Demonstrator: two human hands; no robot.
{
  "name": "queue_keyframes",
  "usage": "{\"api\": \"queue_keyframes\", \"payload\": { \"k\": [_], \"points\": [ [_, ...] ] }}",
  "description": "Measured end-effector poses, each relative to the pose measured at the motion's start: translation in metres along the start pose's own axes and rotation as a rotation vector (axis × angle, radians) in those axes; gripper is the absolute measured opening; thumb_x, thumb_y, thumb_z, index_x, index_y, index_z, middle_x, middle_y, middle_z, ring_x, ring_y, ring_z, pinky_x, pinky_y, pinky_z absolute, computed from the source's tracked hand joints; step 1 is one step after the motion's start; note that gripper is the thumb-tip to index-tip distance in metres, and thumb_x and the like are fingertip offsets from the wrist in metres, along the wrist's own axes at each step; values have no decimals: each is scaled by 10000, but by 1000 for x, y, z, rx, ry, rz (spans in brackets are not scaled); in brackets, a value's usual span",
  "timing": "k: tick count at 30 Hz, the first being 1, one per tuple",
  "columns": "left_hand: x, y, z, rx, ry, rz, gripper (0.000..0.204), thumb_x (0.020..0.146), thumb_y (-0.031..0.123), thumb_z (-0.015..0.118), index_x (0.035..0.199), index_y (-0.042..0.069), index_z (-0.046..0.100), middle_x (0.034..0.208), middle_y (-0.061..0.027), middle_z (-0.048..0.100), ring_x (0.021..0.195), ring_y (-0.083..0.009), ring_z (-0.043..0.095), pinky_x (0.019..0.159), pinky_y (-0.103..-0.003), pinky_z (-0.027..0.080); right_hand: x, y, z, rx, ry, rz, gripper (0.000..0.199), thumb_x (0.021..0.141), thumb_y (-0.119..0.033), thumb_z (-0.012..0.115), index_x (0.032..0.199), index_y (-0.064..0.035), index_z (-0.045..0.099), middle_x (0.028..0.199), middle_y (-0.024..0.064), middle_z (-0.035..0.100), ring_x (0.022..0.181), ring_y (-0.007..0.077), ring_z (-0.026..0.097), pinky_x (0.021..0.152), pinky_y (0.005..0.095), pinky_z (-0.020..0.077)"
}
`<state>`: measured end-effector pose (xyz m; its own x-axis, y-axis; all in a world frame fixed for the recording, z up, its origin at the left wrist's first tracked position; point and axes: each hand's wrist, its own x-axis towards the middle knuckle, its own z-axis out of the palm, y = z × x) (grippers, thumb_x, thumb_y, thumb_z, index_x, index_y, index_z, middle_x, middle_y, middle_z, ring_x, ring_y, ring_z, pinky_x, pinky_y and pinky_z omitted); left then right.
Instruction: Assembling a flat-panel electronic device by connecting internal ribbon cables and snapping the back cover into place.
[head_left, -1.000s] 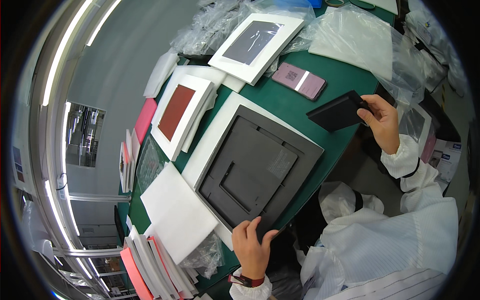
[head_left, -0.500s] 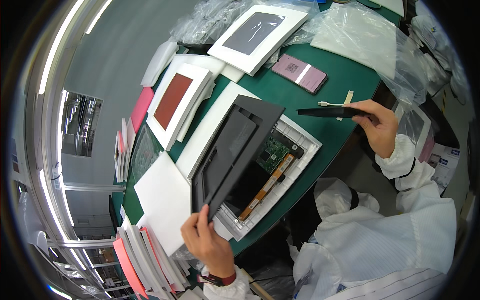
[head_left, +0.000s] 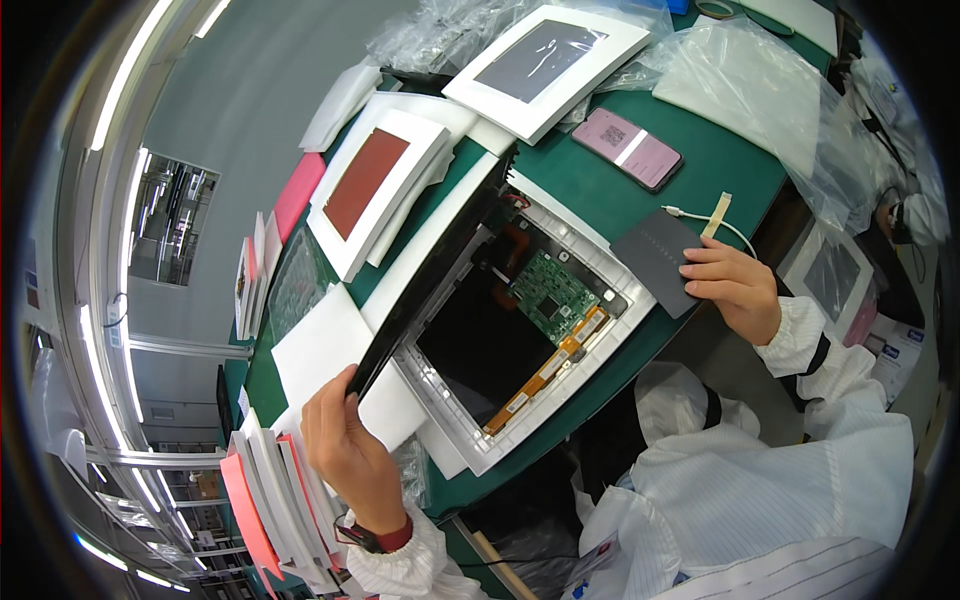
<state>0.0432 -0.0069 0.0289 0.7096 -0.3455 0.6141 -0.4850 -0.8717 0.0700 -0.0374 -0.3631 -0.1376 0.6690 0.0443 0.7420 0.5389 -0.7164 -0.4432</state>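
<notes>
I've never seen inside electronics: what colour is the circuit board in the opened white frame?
The circuit board is green, showing best in the head view.

Left of centre, low in the frame, the left hand points upward, fingers pinching; right of centre, the right hand reaches leftward, fingers slightly bent.

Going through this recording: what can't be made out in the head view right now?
All in the head view:
Black cover: outer face, turned away from the camera.
Grey panel: underside, hidden by the panel itself; its pale marks are too small to read.
Right hand: thumb, out of sight behind the fingers or panel.
White cable: far end, lost near the right hand.
Blue thing: cut off by the top edge.
</notes>
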Motion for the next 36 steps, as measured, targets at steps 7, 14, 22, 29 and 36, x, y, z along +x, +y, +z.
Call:
{"api": "queue_keyframes", "payload": {
  "k": [7, 14, 22, 29, 36],
  "points": [
    [26, -15, 1, -60, 20, -14, 173, 917, 26, 494, 1020, -44, 614, 857, -139, 634, 750, -194, 595, 694, -273, 445, -2, 6, -1, -33, -69, 56, 250, 667, 141, 609, 862, -14, 642, 982, 111, 658, 1010, 291, 614, 959, 450, 456],
    [40, -24, 0, -126, 36, -24, 181, 917, 32, 506, 1032, -46, 622, 840, -123, 650, 719, -149, 567, 691, -248, 440, 25, -1, -29, 22, -508, 112, 326, 688, 94, 621, 989, -33, 620, 1148, 130, 591, 1146, 312, 523, 1016, 431, 393],
    [34, -18, -9, -183, -28, -146, 161, 882, -2, 510, 990, -29, 626, 848, -151, 640, 738, -229, 585, 681, -301, 445, 156, -27, -11, 125, -271, -99, 597, 742, -101, 689, 1281, -6, 448, 1262, 166, 517, 1191, 314, 477, 1016, 381, 373],
    [-14, 9, -4, -56, 40, 1, 219, 766, -51, 608, 970, 19, 645, 882, -136, 633, 815, -284, 583, 765, -347, 441, 205, -35, 38, 142, -364, -367, 135, 770, -119, 665, 900, -82, 673, 813, 99, 666, 744, 286, 635, 684, 356, 504],
    [-157, 76, 40, -1514, -448, -1200, 494, 868, 98, 616, 1269, -84, 393, 1076, -221, 585, 958, -258, 607, 849, -311, 494, 213, -41, 35, 153, -322, -419, 148, 758, -49, 653, 906, -47, 665, 791, 107, 662, 678, 264, 635, 605, 316, 502]
  ]
}}
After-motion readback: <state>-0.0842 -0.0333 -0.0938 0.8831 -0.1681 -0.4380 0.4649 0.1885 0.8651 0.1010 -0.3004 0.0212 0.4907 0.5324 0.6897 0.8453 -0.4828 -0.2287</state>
